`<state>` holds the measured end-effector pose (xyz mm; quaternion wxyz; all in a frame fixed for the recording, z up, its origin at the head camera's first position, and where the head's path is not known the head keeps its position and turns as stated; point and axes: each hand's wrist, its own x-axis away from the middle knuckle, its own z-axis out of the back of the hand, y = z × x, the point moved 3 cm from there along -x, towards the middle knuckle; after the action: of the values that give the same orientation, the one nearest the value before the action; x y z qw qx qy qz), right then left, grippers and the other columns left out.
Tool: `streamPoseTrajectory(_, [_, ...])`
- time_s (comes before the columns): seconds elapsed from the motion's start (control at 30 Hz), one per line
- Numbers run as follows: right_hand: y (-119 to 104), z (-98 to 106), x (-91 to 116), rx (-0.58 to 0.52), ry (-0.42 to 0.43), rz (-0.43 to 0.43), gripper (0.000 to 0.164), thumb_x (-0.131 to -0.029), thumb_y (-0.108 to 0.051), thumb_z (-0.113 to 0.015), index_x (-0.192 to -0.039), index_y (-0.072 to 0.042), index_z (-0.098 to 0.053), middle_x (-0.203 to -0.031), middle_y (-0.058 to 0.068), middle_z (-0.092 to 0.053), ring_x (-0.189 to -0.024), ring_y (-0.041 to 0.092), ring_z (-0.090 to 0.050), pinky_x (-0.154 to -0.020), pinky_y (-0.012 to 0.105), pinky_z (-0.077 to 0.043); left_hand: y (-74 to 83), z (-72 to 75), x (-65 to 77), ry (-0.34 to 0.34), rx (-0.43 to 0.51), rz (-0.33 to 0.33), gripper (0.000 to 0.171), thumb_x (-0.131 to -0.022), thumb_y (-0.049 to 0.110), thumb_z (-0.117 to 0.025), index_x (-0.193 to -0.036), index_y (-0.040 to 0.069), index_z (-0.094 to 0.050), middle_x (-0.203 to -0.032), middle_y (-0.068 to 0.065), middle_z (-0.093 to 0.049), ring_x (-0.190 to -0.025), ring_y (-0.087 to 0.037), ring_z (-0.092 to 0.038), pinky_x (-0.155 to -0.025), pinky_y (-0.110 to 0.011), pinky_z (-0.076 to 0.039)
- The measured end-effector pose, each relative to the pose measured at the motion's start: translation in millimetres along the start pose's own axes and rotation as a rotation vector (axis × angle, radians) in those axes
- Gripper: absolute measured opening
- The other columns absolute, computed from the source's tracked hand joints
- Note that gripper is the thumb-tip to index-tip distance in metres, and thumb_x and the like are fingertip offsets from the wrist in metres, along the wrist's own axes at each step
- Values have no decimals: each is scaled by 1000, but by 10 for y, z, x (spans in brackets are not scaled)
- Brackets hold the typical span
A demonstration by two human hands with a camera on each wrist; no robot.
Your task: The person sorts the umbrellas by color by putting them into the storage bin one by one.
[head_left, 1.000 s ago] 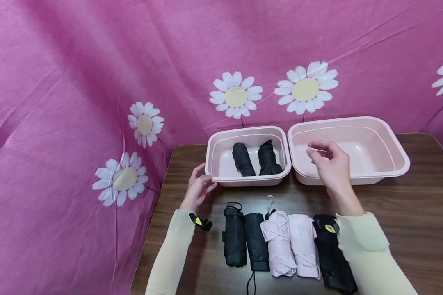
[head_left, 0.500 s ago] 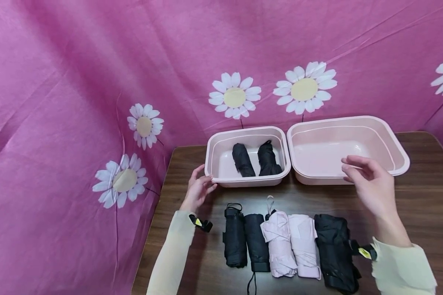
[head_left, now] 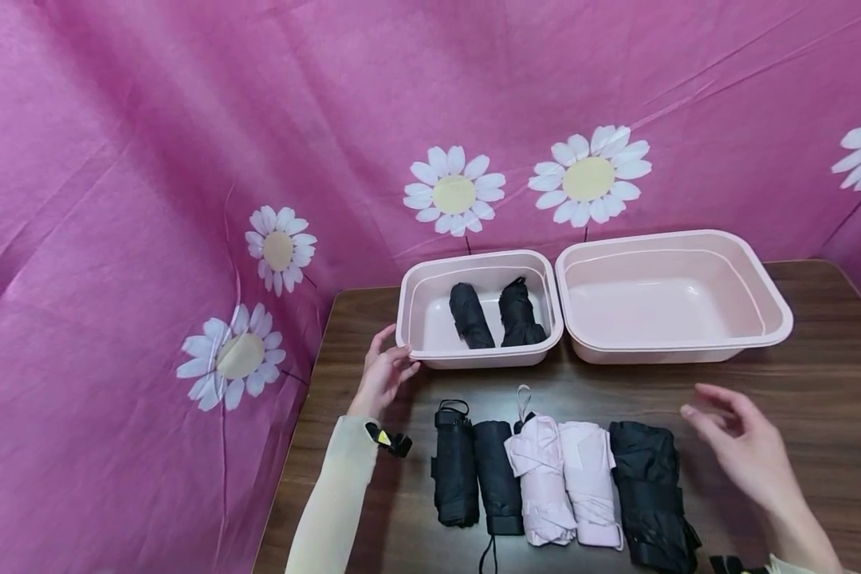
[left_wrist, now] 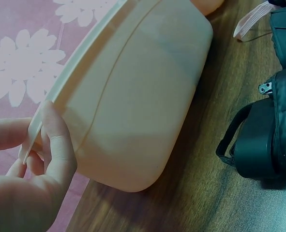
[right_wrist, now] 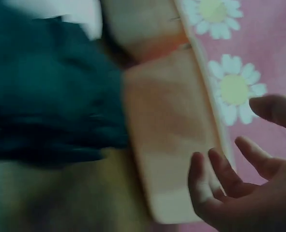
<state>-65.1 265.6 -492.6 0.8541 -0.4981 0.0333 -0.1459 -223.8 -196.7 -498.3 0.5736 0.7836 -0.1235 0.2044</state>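
Both arms [head_left: 333,494] stretched forward: left hand [head_left: 380,380] at the near left corner of the smaller pink tub [head_left: 481,361], rim pinched between thumb and fingers; right hand [head_left: 749,450] over the wooden table [head_left: 835,367], near the large black umbrella [head_left: 646,490], fingers loosely bent, apart from the thumb, grasping nothing. Visible only from the left wrist: a small metal fitting [left_wrist: 265,88] beside a black end cap [left_wrist: 256,140]. Visible only from the head: two black umbrellas [head_left: 471,316] inside that tub.
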Motion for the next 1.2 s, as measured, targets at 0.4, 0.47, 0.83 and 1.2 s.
streamPoseTrajectory(0.4, [442, -448, 368, 279, -93, 95, 81, -81, -30, -76, -137, 15, -37, -117, 40, -50, -106, 50, -46, -81, 49, -44, -3, 9, -2, 1, 14, -7, 60, -91, -3, -53, -142, 24, -39, -142, -24, -36, -81, -14, -61, -66, -27, -58])
streamPoseTrajectory(0.47, [478, -479, 410, 285, -124, 50, 86, -84, -35, -73, -141, 13, -31, -122, 38, -47, -111, 51, -36, -84, 58, -36, -8, 10, -10, -2, 12, -8, 60, -91, -3, -54, -142, 24, -38, -143, -23, -36, -83, -15, -61, -67, -27, -58])
streamPoseTrajectory(0.83, [507, -589, 457, 389, -418, -183, 120, -82, -60, -65, -149, 6, 10, -133, 52, -17, -116, 62, -29, -88, 74, -37, -32, 4, -37, 7, 25, -25, 59, -91, -6, -52, -141, 22, -39, -98, -9, -56, -73, -13, -61, -63, -26, -57])
streamPoseTrajectory(1.2, [439, -638, 498, 498, -501, -308, 137, -72, -75, -63, -146, -3, 26, -122, 53, -27, -100, 63, -49, -65, 63, -47, -22, 0, -23, 8, 12, -23, 59, -91, -6, -51, -141, 23, -39, -103, -11, -54, -76, -14, -62, -64, -26, -57])
